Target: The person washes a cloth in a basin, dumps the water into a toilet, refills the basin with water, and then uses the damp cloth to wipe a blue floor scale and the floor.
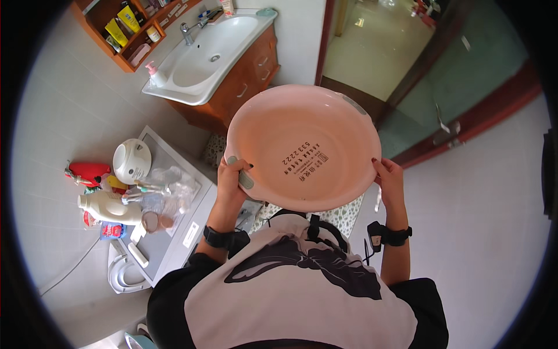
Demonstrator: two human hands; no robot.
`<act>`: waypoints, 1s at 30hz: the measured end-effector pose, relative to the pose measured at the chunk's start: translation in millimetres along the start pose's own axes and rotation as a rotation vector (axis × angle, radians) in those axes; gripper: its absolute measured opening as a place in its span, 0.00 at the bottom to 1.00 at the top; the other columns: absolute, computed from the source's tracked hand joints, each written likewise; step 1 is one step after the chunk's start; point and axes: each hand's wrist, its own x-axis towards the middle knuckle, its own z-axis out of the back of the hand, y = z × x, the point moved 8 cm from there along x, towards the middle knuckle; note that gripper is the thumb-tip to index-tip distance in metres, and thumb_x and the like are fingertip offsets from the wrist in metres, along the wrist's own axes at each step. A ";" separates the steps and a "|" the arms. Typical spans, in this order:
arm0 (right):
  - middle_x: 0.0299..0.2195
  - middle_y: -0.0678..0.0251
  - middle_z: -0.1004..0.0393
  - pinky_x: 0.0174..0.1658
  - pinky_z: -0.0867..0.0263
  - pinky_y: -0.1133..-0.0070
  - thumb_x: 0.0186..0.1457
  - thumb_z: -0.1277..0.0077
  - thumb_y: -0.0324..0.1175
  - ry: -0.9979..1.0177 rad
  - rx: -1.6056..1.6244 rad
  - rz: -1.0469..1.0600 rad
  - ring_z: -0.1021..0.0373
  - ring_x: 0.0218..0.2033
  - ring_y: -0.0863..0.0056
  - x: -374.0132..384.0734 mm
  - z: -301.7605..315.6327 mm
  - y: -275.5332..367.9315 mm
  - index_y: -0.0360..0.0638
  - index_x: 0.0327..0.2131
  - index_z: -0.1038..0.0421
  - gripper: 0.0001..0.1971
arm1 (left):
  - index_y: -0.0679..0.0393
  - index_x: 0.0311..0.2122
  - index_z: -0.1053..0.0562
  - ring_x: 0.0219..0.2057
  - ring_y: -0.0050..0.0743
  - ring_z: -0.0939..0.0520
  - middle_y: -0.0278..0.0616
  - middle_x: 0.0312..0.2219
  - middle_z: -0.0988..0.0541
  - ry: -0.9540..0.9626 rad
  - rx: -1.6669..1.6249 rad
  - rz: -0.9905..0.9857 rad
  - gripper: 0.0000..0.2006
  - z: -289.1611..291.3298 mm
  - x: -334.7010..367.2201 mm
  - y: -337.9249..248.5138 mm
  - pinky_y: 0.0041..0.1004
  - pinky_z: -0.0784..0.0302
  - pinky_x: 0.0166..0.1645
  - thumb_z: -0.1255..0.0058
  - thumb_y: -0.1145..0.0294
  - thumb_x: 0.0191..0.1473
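A large round pink plastic basin [261,125] is held up in front of my body, its inside facing me. Dark printing marks its bottom, and grey-green grip patches sit on its rim. My left hand [233,177] is closed on the left rim beside one patch, thumb over the inner side. On the right rim, my right hand [388,173] pinches the edge with the thumb inside. The fingers beneath the basin are hidden on both sides. Nothing lies in the basin. Each wrist wears a black strap with a small device.
A white sink [197,55] with a soap pump bottle [156,74] tops a wooden cabinet [244,81] ahead. At left, a grey washing machine [200,200] carries a white jug [107,208], plastic bags and bottles. A glass door [465,87] stands at the right beside a doorway.
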 end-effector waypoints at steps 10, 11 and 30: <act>0.33 0.60 0.26 0.36 0.31 0.81 0.51 0.49 0.31 0.293 0.095 -0.010 0.29 0.31 0.78 266.1 -92.0 108.2 0.25 0.40 0.32 0.16 | 0.67 0.49 0.39 0.37 0.33 0.24 0.47 0.39 0.27 -0.186 0.120 -0.196 0.22 -78.2 171.9 -87.5 0.29 0.26 0.43 0.62 0.80 0.45; 0.33 0.61 0.26 0.35 0.31 0.81 0.51 0.49 0.31 0.355 0.081 0.017 0.29 0.31 0.78 292.9 -109.7 113.0 0.26 0.39 0.31 0.16 | 0.64 0.48 0.40 0.39 0.33 0.25 0.47 0.39 0.29 -0.165 0.036 -0.195 0.22 -84.9 180.7 -92.1 0.30 0.28 0.43 0.56 0.81 0.44; 0.21 0.66 0.25 0.27 0.37 0.83 0.48 0.46 0.43 1.246 -0.477 0.213 0.32 0.22 0.83 562.5 -501.6 196.1 0.31 0.25 0.27 0.18 | 0.48 0.49 0.46 0.37 0.39 0.25 0.41 0.39 0.33 -0.786 -0.152 -0.085 0.33 47.7 358.7 -175.5 0.43 0.23 0.36 0.58 0.89 0.36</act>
